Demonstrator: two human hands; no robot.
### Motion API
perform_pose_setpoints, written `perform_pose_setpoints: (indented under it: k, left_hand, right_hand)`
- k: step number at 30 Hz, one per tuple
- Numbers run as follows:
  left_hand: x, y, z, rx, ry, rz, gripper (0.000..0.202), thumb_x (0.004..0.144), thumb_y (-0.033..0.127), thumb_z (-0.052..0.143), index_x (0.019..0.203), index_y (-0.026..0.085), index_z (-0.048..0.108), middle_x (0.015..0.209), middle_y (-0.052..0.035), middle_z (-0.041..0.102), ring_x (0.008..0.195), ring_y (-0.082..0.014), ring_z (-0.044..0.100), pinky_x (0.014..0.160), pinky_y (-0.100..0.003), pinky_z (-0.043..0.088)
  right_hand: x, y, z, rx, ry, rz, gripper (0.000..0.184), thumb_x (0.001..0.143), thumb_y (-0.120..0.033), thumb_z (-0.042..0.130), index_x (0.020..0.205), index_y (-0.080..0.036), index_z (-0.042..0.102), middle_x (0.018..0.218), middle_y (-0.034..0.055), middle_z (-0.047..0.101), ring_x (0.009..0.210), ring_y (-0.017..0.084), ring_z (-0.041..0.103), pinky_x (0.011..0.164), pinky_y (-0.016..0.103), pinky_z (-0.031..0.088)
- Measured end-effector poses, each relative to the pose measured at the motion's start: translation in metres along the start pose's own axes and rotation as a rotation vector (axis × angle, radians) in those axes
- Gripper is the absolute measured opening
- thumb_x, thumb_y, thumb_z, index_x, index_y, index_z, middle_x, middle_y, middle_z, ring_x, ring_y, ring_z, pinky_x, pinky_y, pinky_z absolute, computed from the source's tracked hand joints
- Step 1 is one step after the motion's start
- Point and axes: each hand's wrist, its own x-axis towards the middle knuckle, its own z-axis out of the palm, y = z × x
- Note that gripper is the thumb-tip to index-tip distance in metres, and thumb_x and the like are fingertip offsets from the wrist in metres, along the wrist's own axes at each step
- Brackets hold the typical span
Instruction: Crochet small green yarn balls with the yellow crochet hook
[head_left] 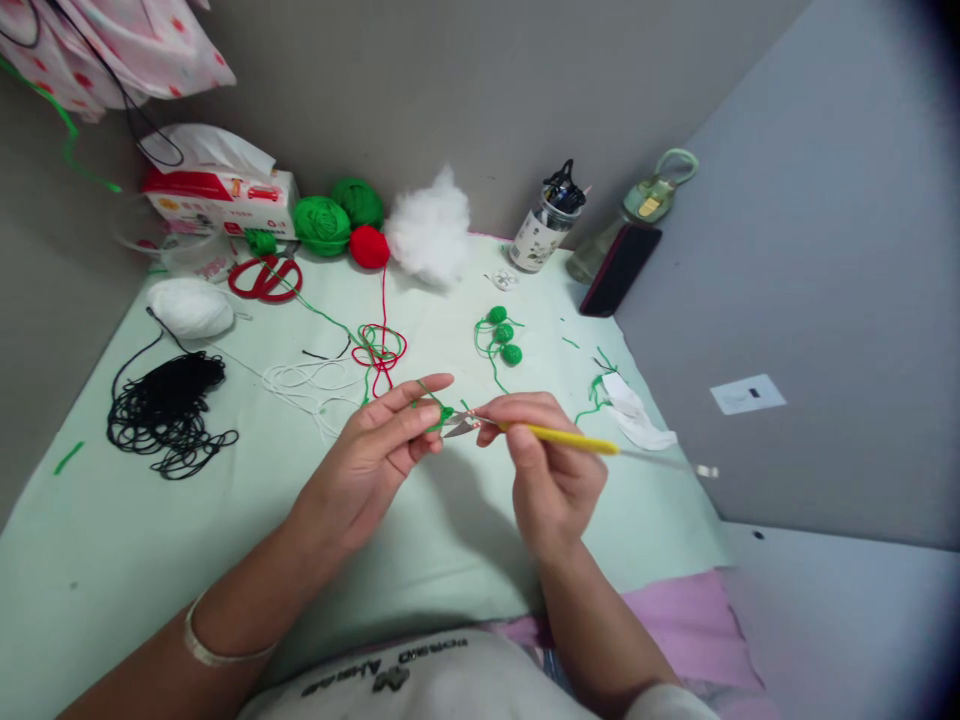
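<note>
My left hand [382,450] pinches a small green crochet piece [444,414] between thumb and fingers, with green yarn running over the index finger. My right hand [544,460] is closed round a yellow-handled crochet hook [570,438], whose metal tip points left into the green piece. Both hands hover above the pale green table cover [135,540], near its middle. Three finished small green balls [504,334] with loose tails lie just beyond the hands.
At the back lie two green yarn balls [334,215], a red yarn ball [369,246], white stuffing [429,232], a tissue box [217,195] and red scissors [264,278]. Black yarn [169,410] and white yarn [191,306] lie left. A jar [541,235], bottle [645,205] and phone [619,270] stand right.
</note>
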Motion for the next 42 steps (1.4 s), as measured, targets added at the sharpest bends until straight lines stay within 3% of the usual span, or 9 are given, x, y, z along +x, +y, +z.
perform_pose_setpoints:
  k: [5,11,15,19,22,26,32,36,42]
  left_hand:
    - [-0.004,0.0,0.006,0.105,-0.053,0.085,0.029,0.08,0.018,0.081,0.109,0.023,0.08,0.079,0.002,0.067,0.069,-0.0108,0.059,0.068,-0.023,0.051]
    - [-0.005,-0.007,0.007,0.149,-0.039,0.124,0.034,0.083,0.021,0.081,0.117,0.025,0.078,0.083,0.0016,0.071,0.078,-0.0126,0.064,0.079,-0.024,0.053]
    - [-0.001,-0.006,0.005,0.009,-0.057,0.01,0.032,0.085,0.018,0.079,0.116,0.021,0.079,0.087,-0.0004,0.072,0.074,-0.0097,0.064,0.075,-0.021,0.055]
    - [0.003,-0.002,0.001,-0.061,-0.026,-0.02,0.022,0.084,0.012,0.076,0.105,0.014,0.083,0.092,-0.0007,0.07,0.068,-0.0053,0.062,0.068,-0.015,0.055]
    - [0.001,-0.002,0.001,0.023,-0.03,0.042,0.021,0.084,0.014,0.078,0.104,0.019,0.083,0.082,0.0024,0.067,0.068,-0.0065,0.065,0.07,-0.015,0.054]
    - [-0.001,-0.005,0.004,0.167,-0.078,0.114,0.028,0.085,0.018,0.081,0.112,0.026,0.081,0.082,0.003,0.07,0.075,-0.009,0.067,0.077,-0.019,0.053]
    - [-0.001,-0.002,0.002,0.198,-0.071,0.068,0.029,0.084,0.023,0.082,0.113,0.026,0.081,0.087,0.0011,0.072,0.079,-0.0123,0.068,0.084,-0.027,0.053]
    - [-0.002,0.001,-0.001,0.23,-0.048,0.112,0.027,0.084,0.023,0.082,0.11,0.028,0.082,0.085,0.0034,0.068,0.076,-0.0104,0.068,0.082,-0.023,0.051]
    - [-0.003,-0.002,0.002,0.12,-0.049,0.088,0.036,0.084,0.019,0.081,0.119,0.028,0.079,0.081,0.0037,0.069,0.078,-0.009,0.066,0.078,-0.018,0.053]
  right_hand:
    - [0.006,0.0,0.006,0.297,-0.016,0.188,0.015,0.099,-0.028,0.064,0.098,-0.028,0.079,0.096,0.004,0.075,0.078,0.017,0.069,0.064,0.033,0.059]
    - [-0.005,0.001,0.009,-0.078,-0.06,-0.034,0.029,0.099,-0.015,0.061,0.114,-0.034,0.077,0.105,0.0051,0.076,0.092,0.02,0.071,0.076,0.037,0.062]
    - [-0.007,0.003,0.004,-0.319,-0.109,-0.241,0.04,0.095,-0.007,0.062,0.12,-0.035,0.076,0.117,0.0068,0.075,0.104,0.023,0.071,0.086,0.04,0.061]
    - [0.002,0.003,-0.002,0.008,0.048,-0.008,0.023,0.099,-0.017,0.062,0.108,-0.03,0.079,0.092,0.003,0.075,0.078,0.018,0.07,0.069,0.034,0.059]
    - [0.006,0.004,-0.001,0.279,0.042,0.176,0.017,0.1,-0.026,0.063,0.1,-0.028,0.08,0.087,0.0014,0.072,0.067,0.014,0.066,0.06,0.03,0.056]
    - [0.006,0.006,0.002,0.226,-0.024,0.144,0.012,0.097,-0.027,0.069,0.1,-0.028,0.08,0.095,0.0037,0.077,0.081,0.017,0.068,0.07,0.032,0.058]
    - [0.009,0.003,-0.004,0.372,-0.053,0.249,0.017,0.103,-0.032,0.059,0.099,-0.024,0.073,0.092,0.0032,0.078,0.068,0.015,0.07,0.063,0.031,0.06]
    - [0.005,-0.002,-0.007,0.147,-0.08,0.09,0.021,0.106,-0.024,0.05,0.107,-0.025,0.07,0.099,0.0046,0.078,0.074,0.015,0.073,0.068,0.033,0.062]
    - [-0.008,0.004,-0.001,-0.512,-0.176,-0.48,0.036,0.099,-0.009,0.058,0.129,-0.027,0.067,0.113,0.0089,0.076,0.103,0.022,0.073,0.084,0.036,0.062]
